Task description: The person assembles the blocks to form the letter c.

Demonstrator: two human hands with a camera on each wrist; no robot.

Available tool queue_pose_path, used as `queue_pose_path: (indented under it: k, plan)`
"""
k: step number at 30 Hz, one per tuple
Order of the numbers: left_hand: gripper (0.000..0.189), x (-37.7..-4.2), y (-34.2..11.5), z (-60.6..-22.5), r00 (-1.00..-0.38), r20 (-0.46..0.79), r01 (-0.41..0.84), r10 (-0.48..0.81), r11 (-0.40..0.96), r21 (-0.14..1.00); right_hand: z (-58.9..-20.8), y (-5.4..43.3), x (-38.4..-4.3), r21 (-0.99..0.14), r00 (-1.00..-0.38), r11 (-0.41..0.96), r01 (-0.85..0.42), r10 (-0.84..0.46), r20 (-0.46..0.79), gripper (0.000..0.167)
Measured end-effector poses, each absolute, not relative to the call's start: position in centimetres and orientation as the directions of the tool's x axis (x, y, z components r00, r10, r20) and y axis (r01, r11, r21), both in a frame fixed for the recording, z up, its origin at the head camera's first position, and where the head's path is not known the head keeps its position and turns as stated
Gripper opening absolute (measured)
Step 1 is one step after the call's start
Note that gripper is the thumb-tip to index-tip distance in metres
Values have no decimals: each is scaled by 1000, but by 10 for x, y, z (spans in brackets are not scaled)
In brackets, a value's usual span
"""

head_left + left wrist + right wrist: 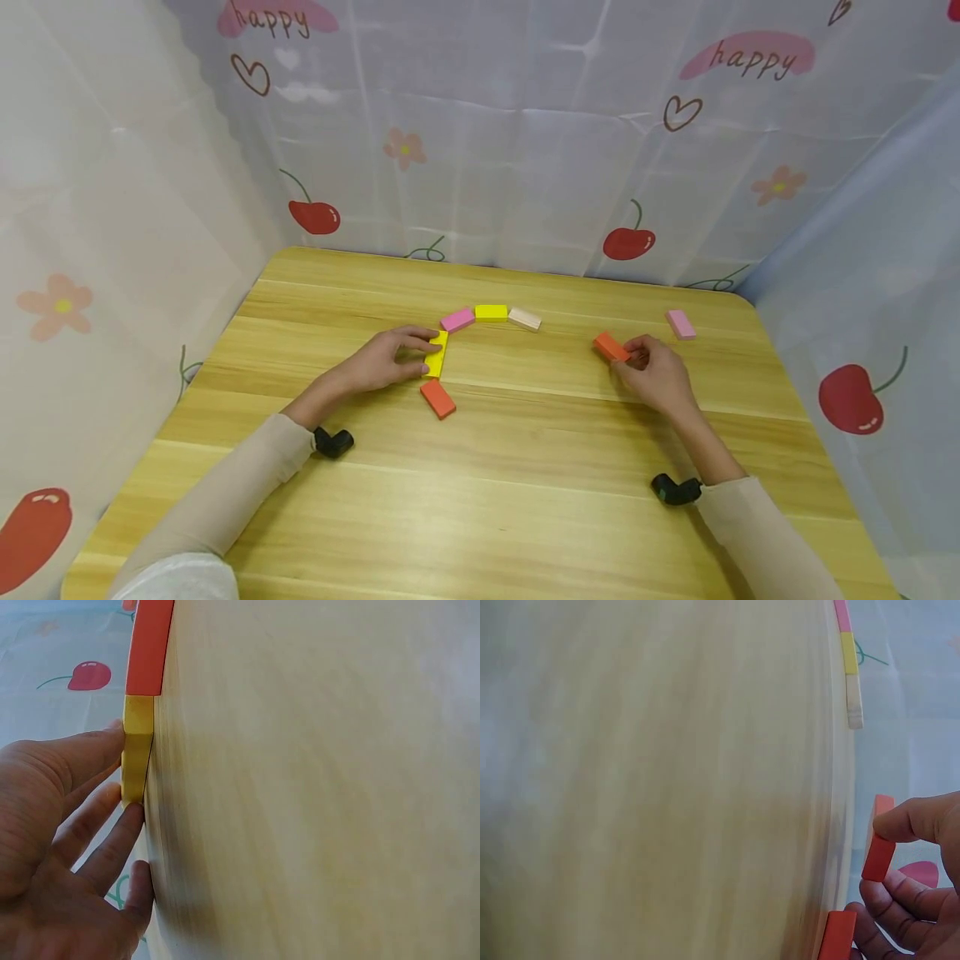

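Note:
At the left of a curved row of blocks, my left hand holds a yellow block lying on the table, thumb near one end and fingertips at the other. A red-orange block lies just below it. My right hand pinches an orange block between thumb and finger. The right wrist view shows this held block tilted, and a second red-orange block beside the lower fingers. In the head view, that second block is not visible, perhaps behind the hand.
The row continues with a pink block, a yellow block and a pale wood block. A light pink block lies apart at the far right. Printed curtains surround the wooden table.

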State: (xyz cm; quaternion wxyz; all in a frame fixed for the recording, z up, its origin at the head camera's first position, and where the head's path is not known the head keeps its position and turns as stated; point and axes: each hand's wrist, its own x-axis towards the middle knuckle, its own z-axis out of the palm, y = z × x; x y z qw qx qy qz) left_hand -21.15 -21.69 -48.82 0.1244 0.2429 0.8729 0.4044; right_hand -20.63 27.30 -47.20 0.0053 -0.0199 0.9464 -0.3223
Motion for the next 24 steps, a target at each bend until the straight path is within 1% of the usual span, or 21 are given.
queue_pose_path:
  k: [7,24]
  plan:
    - [42,-212,-217,-490,-851,-17,329,524,557,762,-472,268,-203,-598,-997,798,-75,-70,31,39]
    - [42,-212,-217,-491,-853,-18,328,522,562,760,-474,250,-199,-565,-993,818,-112,-112,35,36]
